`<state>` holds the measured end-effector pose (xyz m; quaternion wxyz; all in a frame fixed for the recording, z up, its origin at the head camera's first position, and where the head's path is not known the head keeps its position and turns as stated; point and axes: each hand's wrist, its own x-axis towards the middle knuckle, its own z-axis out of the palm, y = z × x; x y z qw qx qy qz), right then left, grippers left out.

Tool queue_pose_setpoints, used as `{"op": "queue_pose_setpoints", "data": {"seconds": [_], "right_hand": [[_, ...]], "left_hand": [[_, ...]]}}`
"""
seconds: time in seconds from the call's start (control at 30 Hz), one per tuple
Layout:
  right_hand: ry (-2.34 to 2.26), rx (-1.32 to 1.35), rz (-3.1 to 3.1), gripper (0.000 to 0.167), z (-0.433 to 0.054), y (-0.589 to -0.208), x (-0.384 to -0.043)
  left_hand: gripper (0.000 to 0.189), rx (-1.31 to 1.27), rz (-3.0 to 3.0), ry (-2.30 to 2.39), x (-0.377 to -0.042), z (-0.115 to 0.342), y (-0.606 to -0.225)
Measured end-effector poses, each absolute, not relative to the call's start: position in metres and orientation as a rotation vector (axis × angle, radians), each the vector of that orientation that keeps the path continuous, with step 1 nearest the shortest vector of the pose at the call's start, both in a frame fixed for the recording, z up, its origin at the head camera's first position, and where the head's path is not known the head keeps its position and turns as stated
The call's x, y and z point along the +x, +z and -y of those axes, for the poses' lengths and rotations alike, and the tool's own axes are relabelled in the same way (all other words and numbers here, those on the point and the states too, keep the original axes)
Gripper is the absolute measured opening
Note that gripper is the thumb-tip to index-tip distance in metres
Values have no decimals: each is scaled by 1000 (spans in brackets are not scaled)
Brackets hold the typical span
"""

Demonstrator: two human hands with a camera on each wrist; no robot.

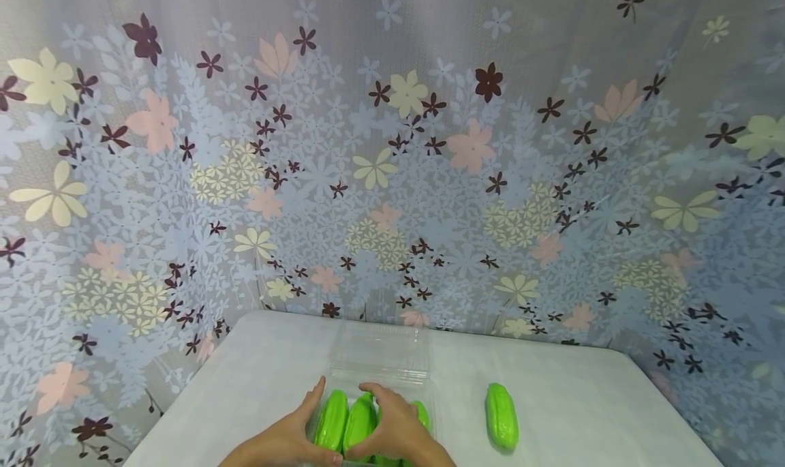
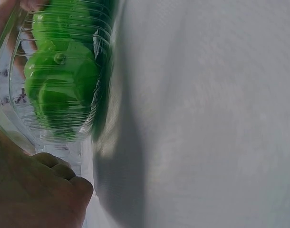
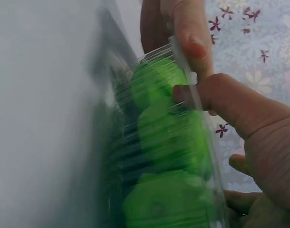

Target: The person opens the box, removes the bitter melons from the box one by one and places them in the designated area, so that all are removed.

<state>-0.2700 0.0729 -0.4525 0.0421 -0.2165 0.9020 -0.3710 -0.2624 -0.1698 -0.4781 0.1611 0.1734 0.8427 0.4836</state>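
Several glossy green, ribbed, cucumber-shaped pieces [image 1: 332, 420] lie side by side in a clear plastic box [image 2: 64, 135] at the table's near edge. Its hinged lid [image 1: 383, 348] is folded back, away from me. My left hand [image 1: 285, 440] holds the box by its left side, thumb at the near rim. The right hand [image 1: 397, 431] reaches inside and grips one green cucumber [image 1: 359, 423], with thumb at the near end and forefinger at the far end. That hand covers parts of the pieces to the right. Through the ribbed wall, the right wrist view shows the cucumber ends [image 3: 173, 137].
One more green cucumber [image 1: 501, 418] lies alone on the white table [image 1: 570, 412], right of the box. Behind the table hangs a flower-patterned curtain [image 1: 392, 181]. The rounded back edge of the table runs along it.
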Motion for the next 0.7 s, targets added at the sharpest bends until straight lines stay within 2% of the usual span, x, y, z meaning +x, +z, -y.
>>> {"op": "queue_pose_setpoints", "data": {"seconds": [0.13,0.37,0.7], "right_hand": [[-1000,-664,-2795,94,-68,-453,-272],[-782,-672,-2826,82,-63,-456,-278],[-902,-792,-2860,79,-68,-457,-273]], "left_hand": [[129,501,-2417,1372,-261,170,-478],[127,525,-2381,1387,-261,171,-477],[128,533,-2411,1376,-260,171,-476]]}}
